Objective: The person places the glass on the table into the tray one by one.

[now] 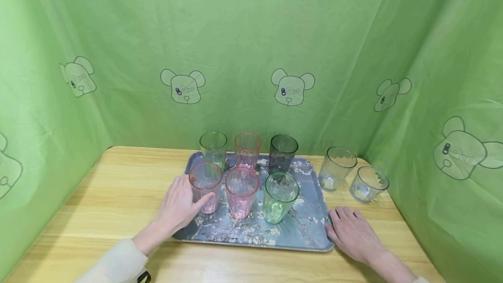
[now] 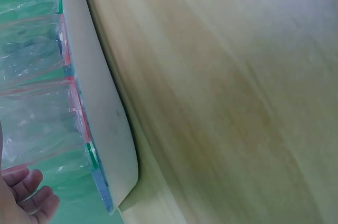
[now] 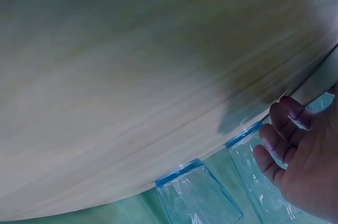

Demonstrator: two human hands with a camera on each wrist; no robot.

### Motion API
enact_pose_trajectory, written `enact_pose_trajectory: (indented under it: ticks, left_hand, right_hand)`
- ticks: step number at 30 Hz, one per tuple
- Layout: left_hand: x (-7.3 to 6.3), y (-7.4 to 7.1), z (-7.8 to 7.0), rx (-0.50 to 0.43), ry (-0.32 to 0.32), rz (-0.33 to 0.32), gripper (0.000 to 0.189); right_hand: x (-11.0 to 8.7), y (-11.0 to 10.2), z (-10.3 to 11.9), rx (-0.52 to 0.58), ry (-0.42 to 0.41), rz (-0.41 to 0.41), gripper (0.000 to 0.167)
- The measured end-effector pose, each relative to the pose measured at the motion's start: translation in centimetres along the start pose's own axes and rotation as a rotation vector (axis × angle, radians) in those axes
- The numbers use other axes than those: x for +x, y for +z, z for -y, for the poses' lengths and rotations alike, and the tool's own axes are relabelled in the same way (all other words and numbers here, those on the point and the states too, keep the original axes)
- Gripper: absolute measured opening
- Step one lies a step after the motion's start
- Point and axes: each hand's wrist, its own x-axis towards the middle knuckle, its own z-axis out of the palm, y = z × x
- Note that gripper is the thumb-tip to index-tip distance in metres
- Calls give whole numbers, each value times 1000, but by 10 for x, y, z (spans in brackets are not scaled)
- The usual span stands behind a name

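Observation:
At the front left of the patterned tray [image 1: 310, 235], a clear pink glass [image 1: 210, 206] stands upright. My left hand [image 1: 177, 202] is at its left side, thumb reaching across its front; the fingers show loosely bent in the left wrist view, and contact is hard to judge. Beside that glass stand another pink glass [image 1: 240, 204] and a green glass [image 1: 277, 208]. Behind are a pale green glass [image 1: 214, 147], a red-rimmed pink glass [image 1: 247, 148] and a dark grey glass [image 1: 282, 156]. My right hand [image 1: 355, 235] lies by the tray's right front corner with relaxed fingers, holding nothing.
Right of the tray, on the wooden table [image 1: 98, 195], stand a taller clear glass [image 1: 334, 174] and a shorter clear glass [image 1: 367, 187]. Green curtain [image 1: 243, 25] with bear-head prints closes in the back and sides.

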Motion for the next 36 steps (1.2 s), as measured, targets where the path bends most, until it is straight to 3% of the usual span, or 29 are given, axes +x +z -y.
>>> enact_pose_trajectory:
  ticks: [11,21,28,36]
  left_hand:
    - [1,2,2,-14,-18,13,82]
    - [-2,-1,7,-39,0,18,102]
    - [-12,-3,20,26,44,13,101]
    - [-24,-9,42,104,121,15,85]
  right_hand:
    - [0,-1,-1,-1,-6,4,27]
    - [0,0,0,9,4,7,27]
    - [1,-1,0,21,24,34,27]
    - [2,-2,1,22,17,22,27]
